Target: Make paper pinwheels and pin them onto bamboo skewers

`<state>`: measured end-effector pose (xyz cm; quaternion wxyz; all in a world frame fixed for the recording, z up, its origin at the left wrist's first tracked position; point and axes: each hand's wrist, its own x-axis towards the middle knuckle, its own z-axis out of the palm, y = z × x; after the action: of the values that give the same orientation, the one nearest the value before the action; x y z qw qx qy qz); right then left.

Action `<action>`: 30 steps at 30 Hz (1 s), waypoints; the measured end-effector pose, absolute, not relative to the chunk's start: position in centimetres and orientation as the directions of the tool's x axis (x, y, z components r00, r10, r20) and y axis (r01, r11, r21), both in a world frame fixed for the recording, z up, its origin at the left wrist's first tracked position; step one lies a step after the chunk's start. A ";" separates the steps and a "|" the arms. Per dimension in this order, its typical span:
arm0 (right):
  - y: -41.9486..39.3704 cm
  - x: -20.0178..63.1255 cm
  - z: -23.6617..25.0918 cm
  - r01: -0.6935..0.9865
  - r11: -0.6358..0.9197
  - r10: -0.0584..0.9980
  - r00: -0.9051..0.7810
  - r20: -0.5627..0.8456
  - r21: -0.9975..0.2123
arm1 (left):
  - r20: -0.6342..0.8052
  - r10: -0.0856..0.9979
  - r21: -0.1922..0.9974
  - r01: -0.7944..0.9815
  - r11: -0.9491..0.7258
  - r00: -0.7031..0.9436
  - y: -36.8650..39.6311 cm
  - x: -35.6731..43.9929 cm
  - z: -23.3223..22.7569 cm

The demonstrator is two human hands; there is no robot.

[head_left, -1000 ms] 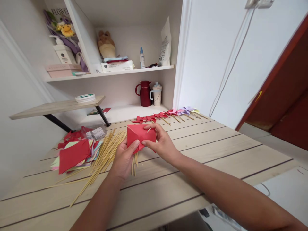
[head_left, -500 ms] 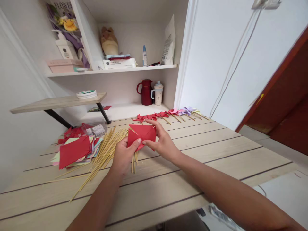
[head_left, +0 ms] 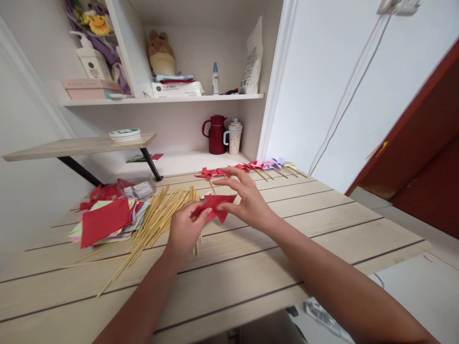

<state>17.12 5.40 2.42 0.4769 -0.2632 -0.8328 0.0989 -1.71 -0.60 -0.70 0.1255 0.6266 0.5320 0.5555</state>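
Note:
A red paper square with slit corners (head_left: 214, 200) is held up over the tabletop between both hands, its edges sticking out in points. My left hand (head_left: 186, 224) pinches its left side, thumb in front and fingers behind. My right hand (head_left: 251, 203) has its thumb against the right part of the paper, with the upper fingers stretched out above it; its lower fingers are hidden. Below and left of the paper lie many thin wooden sticks (head_left: 154, 222). A small white object (head_left: 205, 196), too small to name, shows just behind the paper.
Left, a pile of coloured paper squares (head_left: 103, 222) lies beside a clear plastic packet (head_left: 139, 189). Red and purple paper pinwheels on sticks (head_left: 276, 165) line the table's back edge. Behind stand a red jug (head_left: 217, 136), a cup (head_left: 234, 137) and a small raised shelf (head_left: 79, 147).
The red paper has turned from facing me to a flatter, tilted pose with its corners splayed. My right hand's fingers have lifted and spread. The view has shifted slightly.

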 end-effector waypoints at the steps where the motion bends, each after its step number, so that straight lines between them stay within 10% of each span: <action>1: 5.4 17.2 2.5 0.353 0.849 0.520 -0.421 0.743 -0.394 | 0.590 0.790 0.724 0.544 -0.425 -0.169 -0.6 -1.8 -0.8; 13: 5.3 16.6 2.4 0.292 0.826 0.563 -0.471 0.679 -0.483 | 0.643 0.763 0.660 0.559 -0.502 -0.075 -1.0 -1.4 -0.5; 19: 5.2 16.1 2.3 -0.133 0.276 0.913 -0.274 0.303 -0.952 | 0.609 0.721 0.793 0.273 -0.544 -0.332 -1.0 -1.7 -0.4; 23: 4.6 15.7 2.7 -0.432 0.009 0.954 -0.267 0.138 -0.902 | 0.509 0.766 0.851 0.094 -0.517 -0.392 -0.4 -2.1 -0.7; 30: 3.3 14.6 2.2 -0.485 -0.106 0.934 -0.347 0.080 -0.868 | 0.334 0.920 0.934 -0.060 -0.352 -0.204 -0.5 -0.8 -0.9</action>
<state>14.61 3.29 2.20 0.5091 -0.2593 -0.4335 0.6969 -0.81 -0.46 -0.86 0.3779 0.5051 0.4257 0.6488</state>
